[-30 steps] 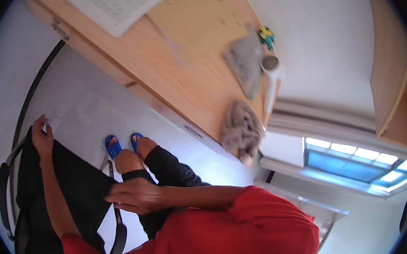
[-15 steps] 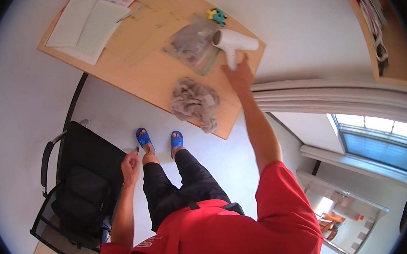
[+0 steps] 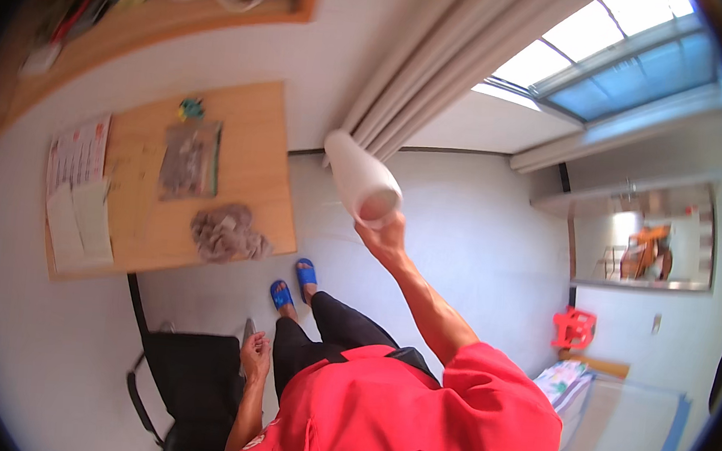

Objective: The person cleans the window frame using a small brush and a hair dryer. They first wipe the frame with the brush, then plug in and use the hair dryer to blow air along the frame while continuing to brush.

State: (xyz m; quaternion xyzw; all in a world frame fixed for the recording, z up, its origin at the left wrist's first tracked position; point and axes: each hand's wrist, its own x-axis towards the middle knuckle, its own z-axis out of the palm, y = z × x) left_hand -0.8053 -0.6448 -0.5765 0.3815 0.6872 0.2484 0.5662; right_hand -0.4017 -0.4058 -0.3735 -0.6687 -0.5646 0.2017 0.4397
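My right hand (image 3: pixel 384 238) is closed around the handle of a white hair dryer (image 3: pixel 353 166), held up in the air to the right of the table. Most of the handle is hidden by my fingers, and the dryer's round open end is nearest the hand. Low at my left side, my left hand (image 3: pixel 255 355) is curled beside the black chair. A slim grey thing (image 3: pixel 249 329) sticks out past its fingers; its kind is too small to tell.
The wooden table (image 3: pixel 258 131) bears a crumpled grey-brown cloth (image 3: pixel 230 233), a clear zip bag (image 3: pixel 190 162), a small green-yellow toy (image 3: pixel 191 108), papers (image 3: pixel 78 218) and a calendar (image 3: pixel 80 154). A black chair (image 3: pixel 194 365) stands at left, a curtain (image 3: pixel 435 69) beyond, a red stool (image 3: pixel 573 328) at right.
My right hand has lifted the hair dryer off the table and carried it right, past the table's edge. My view has turned right; the left hand stays low at my side.
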